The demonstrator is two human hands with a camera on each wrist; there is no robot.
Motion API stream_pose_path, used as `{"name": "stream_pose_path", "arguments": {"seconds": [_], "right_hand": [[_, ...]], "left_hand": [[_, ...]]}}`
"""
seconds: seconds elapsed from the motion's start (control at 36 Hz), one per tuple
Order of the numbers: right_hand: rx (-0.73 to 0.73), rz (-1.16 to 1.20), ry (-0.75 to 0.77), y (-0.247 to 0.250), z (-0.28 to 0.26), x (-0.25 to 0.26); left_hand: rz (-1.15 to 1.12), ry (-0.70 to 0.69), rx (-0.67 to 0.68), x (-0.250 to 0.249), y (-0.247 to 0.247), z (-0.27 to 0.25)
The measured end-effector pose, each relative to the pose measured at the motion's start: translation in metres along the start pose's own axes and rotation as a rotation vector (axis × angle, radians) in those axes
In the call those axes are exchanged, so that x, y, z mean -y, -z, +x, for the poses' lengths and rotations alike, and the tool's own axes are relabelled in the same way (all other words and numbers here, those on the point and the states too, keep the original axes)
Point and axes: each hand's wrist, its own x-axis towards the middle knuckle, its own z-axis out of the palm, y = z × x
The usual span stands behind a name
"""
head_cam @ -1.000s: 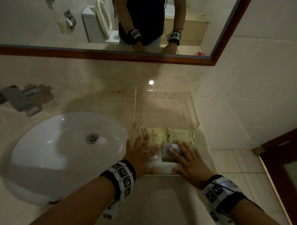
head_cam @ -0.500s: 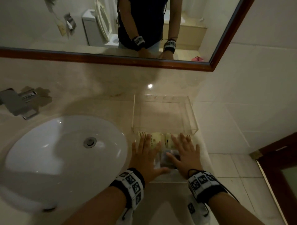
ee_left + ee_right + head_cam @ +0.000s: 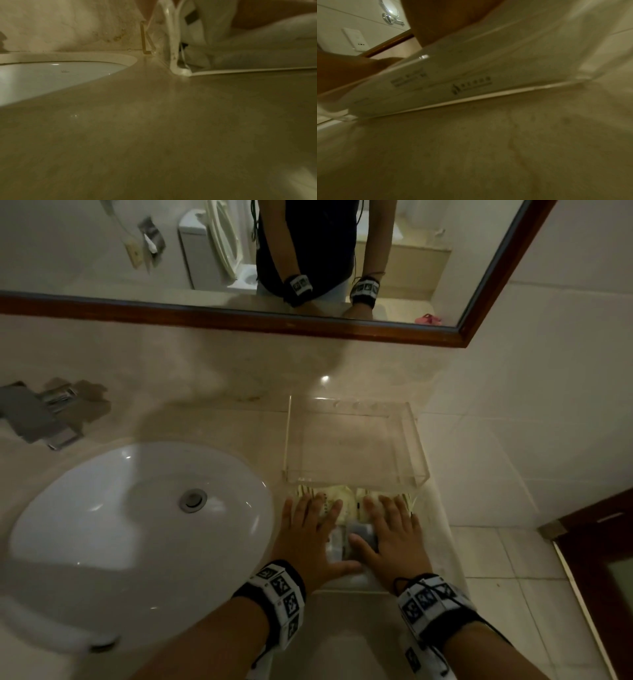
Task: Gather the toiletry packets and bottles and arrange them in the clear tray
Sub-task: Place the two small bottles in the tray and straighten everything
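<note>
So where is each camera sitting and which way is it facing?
Head: looks down over the counter at the sink, clear tray and packets; both forearms show, with left hand and right hand flat on the packets.
Left wrist: low on the counter, facing the sink and the tray's corner; a little skin shows.
Right wrist: low on the counter, facing a white packet; part of a hand shows.
All share the counter.

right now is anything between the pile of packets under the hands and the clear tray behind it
Only the clear tray's own near wall. The packets lie against it under the left hand and right hand, so they must go over it.
</note>
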Motion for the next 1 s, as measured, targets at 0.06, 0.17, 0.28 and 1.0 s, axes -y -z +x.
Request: {"name": "stream_pose_path", "arguments": {"seconds": [0.06,0.17,0.28,1.0], "right_hand": [[0.021,0.032,0.000,0.002,0.002,-0.001],[0.088,0.121,0.014,0.010,0.003,-0.004],[0.060,0.264,0.019,0.025,-0.003,-0.007],[0.099,0.062,-0.077,0.010,0.007,0.001]], "left_hand": [[0.016,0.011,-0.001,-0.001,0.001,0.000],[0.056,0.041,0.050,-0.003,0.007,-0.001],[0.073,0.058,0.077,-0.007,0.014,-0.004],[-0.094,0.122,-0.015,-0.018,-0.011,0.011]]}}
